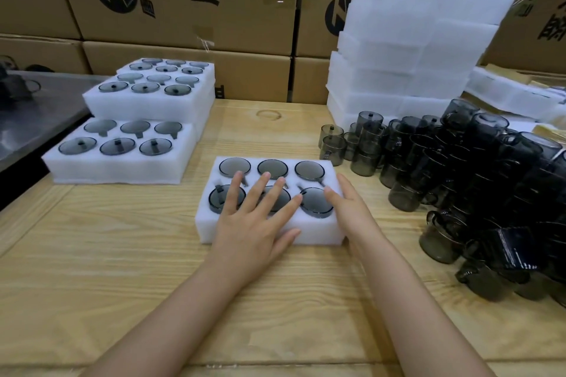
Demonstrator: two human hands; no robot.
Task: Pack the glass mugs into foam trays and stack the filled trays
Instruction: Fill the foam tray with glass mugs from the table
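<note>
Six glass mugs (309, 170) fill the foam tray (321, 232) on the table (137, 254), the left hand (254, 223) lying flat and spread on top, the right hand (352, 208) straight-fingered against its right end; it should probably be lifted level from both ends onto the filled stack (147, 109) at left

Open tabletop (116, 254) between filled trays (122, 173) left, loose mugs (459, 159) right
</note>
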